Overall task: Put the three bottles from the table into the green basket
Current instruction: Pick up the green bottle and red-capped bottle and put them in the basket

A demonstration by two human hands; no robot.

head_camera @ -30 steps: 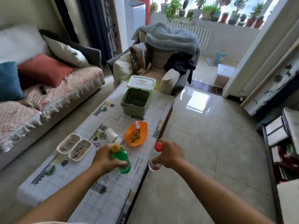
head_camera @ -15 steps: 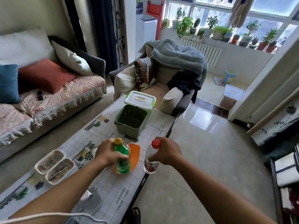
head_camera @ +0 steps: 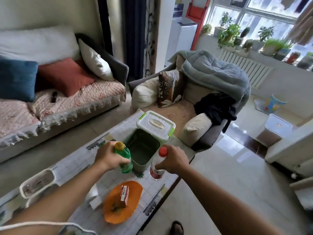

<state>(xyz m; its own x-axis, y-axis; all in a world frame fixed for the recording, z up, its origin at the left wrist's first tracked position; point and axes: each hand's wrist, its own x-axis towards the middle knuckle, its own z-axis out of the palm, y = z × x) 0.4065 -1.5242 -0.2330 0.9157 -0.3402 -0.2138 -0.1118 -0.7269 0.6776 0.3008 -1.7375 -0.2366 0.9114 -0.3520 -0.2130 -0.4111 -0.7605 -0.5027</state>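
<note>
The green basket [head_camera: 143,164] stands open at the far end of the table, its white lid [head_camera: 155,125] tipped back behind it. My left hand [head_camera: 109,156] grips a green bottle with a yellow cap [head_camera: 125,154], upright, just left of the basket's near corner. My right hand [head_camera: 173,160] grips a clear bottle with a red cap [head_camera: 160,157], upright, just right of the basket. Both bottles are held above the table, close to the basket's rim. A white bottle [head_camera: 92,195] lies on the table, partly hidden by my left arm.
An orange plate [head_camera: 133,189] with a small red carton [head_camera: 124,195] sits near me on the patterned table [head_camera: 77,162]. Two white trays [head_camera: 36,183] lie at the left edge. An armchair [head_camera: 194,102] stands beyond the table and a sofa [head_camera: 64,99] to the left.
Both hands have carried their bottles forward, past the orange plate, up to the basket's sides. The view has moved closer to the basket.
</note>
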